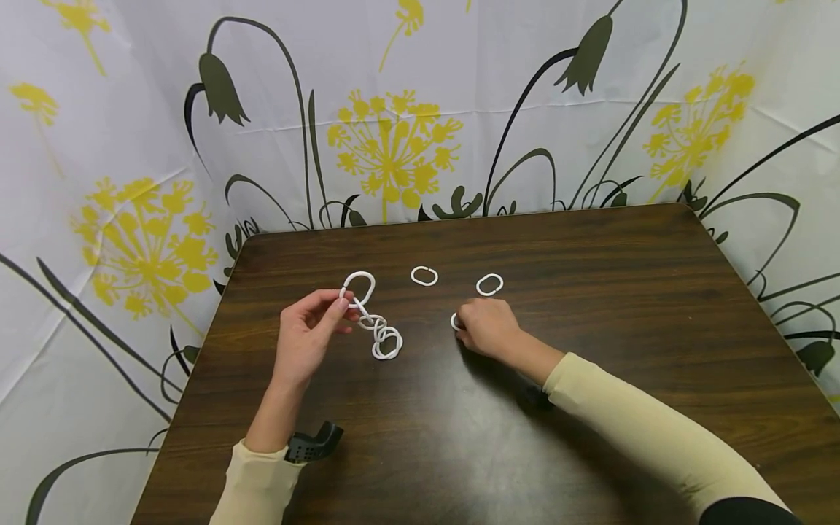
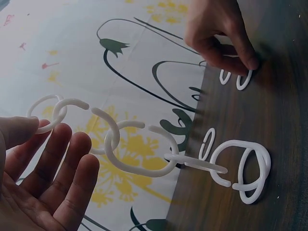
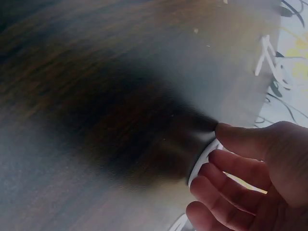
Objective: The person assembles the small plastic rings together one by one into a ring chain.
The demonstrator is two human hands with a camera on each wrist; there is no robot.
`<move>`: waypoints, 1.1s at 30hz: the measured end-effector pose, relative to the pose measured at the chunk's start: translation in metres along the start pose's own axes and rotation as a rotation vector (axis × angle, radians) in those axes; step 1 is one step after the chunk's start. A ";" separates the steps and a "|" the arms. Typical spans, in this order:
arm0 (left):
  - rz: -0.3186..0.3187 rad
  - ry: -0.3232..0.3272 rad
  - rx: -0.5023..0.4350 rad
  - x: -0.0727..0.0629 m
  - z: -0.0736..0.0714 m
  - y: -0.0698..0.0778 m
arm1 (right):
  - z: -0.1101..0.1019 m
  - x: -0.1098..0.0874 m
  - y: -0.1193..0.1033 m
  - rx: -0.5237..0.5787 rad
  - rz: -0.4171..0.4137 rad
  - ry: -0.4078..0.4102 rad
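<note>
My left hand pinches the end link of a short chain of white plastic links between thumb and fingertips. The held end is raised, and the chain slopes down to the right until its last links lie on the tabletop. Small gaps show in several of the oval links. On the table to the right, my right hand has its thumb and fingers at a loose white link, which they pinch by its edge. Most of that link is hidden under the fingers in the head view.
Two more loose white links lie farther back on the dark wooden table: one link near the middle and another link just beyond my right hand. A floral curtain hangs behind the table's far edge.
</note>
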State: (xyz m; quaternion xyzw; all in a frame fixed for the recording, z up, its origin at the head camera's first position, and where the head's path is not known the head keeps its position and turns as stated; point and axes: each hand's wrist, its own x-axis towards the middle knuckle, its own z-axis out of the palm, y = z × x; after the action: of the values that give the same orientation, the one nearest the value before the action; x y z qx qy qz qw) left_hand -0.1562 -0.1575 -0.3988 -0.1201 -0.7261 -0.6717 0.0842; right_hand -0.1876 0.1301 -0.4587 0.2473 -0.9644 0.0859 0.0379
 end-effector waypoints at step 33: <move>0.019 -0.053 0.021 0.001 -0.003 -0.003 | 0.003 0.002 0.004 0.005 -0.027 0.092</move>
State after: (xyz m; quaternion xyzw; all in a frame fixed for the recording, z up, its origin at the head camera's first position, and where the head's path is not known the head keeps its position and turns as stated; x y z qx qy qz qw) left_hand -0.1581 -0.1610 -0.4013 -0.1438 -0.7339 -0.6599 0.0725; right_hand -0.1917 0.1324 -0.4617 0.2560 -0.9580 0.0989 0.0830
